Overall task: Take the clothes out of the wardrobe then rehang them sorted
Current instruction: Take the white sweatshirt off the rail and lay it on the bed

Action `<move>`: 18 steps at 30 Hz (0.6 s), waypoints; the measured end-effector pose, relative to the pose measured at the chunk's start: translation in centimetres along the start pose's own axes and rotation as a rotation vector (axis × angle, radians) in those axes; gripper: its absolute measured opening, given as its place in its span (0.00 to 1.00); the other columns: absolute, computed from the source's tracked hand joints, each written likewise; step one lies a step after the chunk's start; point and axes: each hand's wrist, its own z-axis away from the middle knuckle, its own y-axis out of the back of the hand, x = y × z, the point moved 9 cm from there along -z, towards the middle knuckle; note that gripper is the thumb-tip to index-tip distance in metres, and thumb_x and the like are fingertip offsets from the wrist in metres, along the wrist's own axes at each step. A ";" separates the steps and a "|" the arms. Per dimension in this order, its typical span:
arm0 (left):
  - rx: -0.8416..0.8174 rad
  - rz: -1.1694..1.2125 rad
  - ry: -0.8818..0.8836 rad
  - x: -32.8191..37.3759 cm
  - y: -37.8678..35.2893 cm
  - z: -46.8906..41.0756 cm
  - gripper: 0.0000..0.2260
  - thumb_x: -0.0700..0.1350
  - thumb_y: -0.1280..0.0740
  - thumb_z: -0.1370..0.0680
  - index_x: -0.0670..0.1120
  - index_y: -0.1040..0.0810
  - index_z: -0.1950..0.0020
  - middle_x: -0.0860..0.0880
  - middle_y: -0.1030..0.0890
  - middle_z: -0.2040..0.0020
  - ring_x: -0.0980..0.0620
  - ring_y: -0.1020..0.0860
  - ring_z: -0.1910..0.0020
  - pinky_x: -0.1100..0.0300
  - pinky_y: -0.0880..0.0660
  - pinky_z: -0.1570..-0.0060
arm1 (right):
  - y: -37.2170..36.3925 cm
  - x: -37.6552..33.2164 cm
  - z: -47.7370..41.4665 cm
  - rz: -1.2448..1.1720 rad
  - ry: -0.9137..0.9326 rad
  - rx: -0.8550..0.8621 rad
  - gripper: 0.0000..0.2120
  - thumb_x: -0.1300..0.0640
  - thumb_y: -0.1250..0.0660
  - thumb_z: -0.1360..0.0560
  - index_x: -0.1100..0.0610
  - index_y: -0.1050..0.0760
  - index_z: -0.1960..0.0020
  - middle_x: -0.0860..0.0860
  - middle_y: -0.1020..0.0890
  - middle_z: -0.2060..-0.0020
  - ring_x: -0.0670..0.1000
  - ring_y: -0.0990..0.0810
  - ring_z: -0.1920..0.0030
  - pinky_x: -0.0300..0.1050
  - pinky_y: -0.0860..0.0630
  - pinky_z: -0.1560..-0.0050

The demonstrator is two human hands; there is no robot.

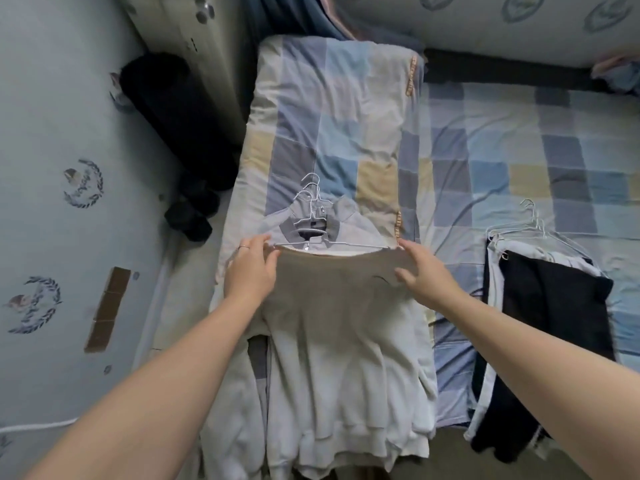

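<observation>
A beige garment point(332, 292) lies on top of a pile of light clothes point(346, 403) on a folded checked duvet point(332, 109). It hangs from a white wire hanger point(332, 244), and several more hanger hooks point(311, 188) stick out above a grey collared shirt point(349, 220) beneath it. My left hand point(251, 268) holds the garment's left shoulder at the hanger's end. My right hand point(424, 268) rests on the right shoulder with its fingers lightly bent.
A second pile of black and white clothes on wire hangers point(540, 306) lies on the checked bed sheet point(540, 161) to the right. A dark bag point(180, 133) and dark shoes point(190, 216) sit on the floor left of the bed, by the patterned wall point(52, 168).
</observation>
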 end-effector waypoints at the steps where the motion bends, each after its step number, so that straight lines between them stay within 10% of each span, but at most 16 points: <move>1: -0.018 0.017 -0.009 -0.3 -0.7 -0.6 0.19 0.49 0.35 0.19 0.46 0.29 0.29 0.44 0.29 0.29 0.41 0.29 0.31 0.45 0.31 0.35 | -0.8 -0.4 -0.2 -0.033 0.014 -0.041 0.33 0.54 0.34 0.21 0.49 0.45 0.21 0.49 0.44 0.22 0.50 0.44 0.23 0.49 0.41 0.27; 6: -0.187 0.019 0.093 -1.6 -3.9 0.5 0.30 0.55 0.36 0.20 0.54 0.42 0.20 0.48 0.48 0.18 0.44 0.41 0.22 0.44 0.38 0.28 | -2.8 -0.9 0.2 -0.185 -0.020 -0.006 0.39 0.52 0.33 0.21 0.49 0.54 0.19 0.48 0.56 0.20 0.45 0.57 0.21 0.42 0.55 0.26; 18: -0.273 -0.033 -0.074 4.4 -2.4 8.8 0.34 0.63 0.40 0.21 0.61 0.54 0.19 0.53 0.57 0.18 0.49 0.58 0.20 0.45 0.54 0.24 | -3.1 -1.8 9.4 -0.153 -0.169 0.072 0.36 0.43 0.41 0.19 0.40 0.62 0.21 0.44 0.60 0.21 0.50 0.60 0.21 0.59 0.54 0.23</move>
